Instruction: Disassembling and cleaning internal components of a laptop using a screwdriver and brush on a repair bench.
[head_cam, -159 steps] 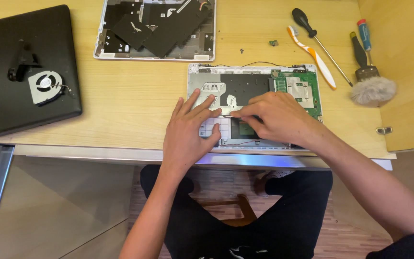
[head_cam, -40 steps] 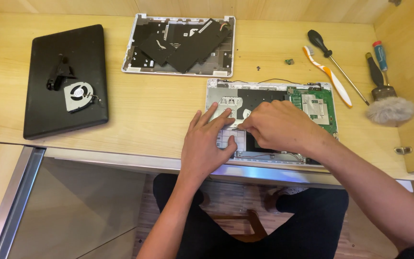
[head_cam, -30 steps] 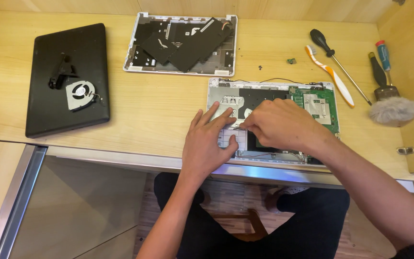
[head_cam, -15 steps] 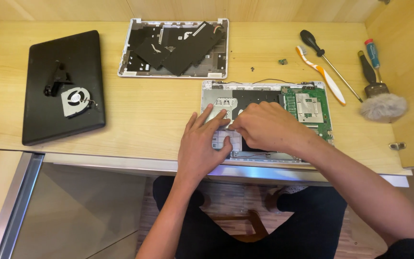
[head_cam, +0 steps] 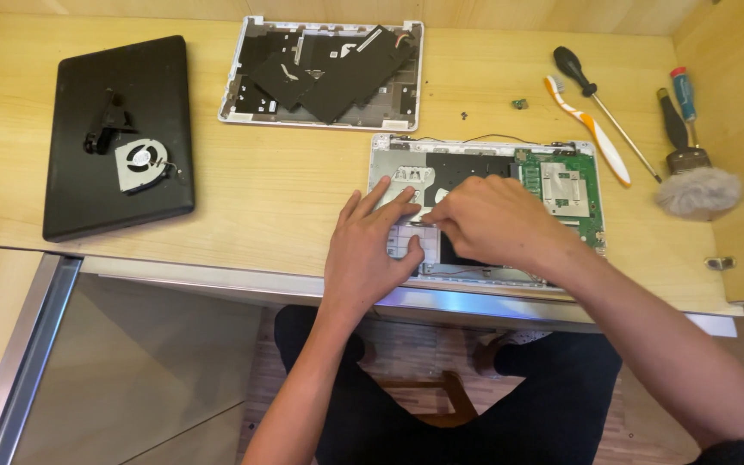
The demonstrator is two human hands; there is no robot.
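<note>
- In the middle right of the frame, an open laptop base (head_cam: 561,185) lies on the wooden desk (head_cam: 286,198).
- The left hand (head_cam: 370,250) lies flat on it, fingers spread, holding nothing.
- The right hand (head_cam: 488,222) pinches something tiny; I cannot tell what.
- At the upper left sits a black laptop (head_cam: 118,138) with a fan (head_cam: 141,164) on top.

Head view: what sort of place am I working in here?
Probably a home or hobby repair desk: an opened laptop on a wooden desk, screwdrivers and a removed fan nearby.
</note>
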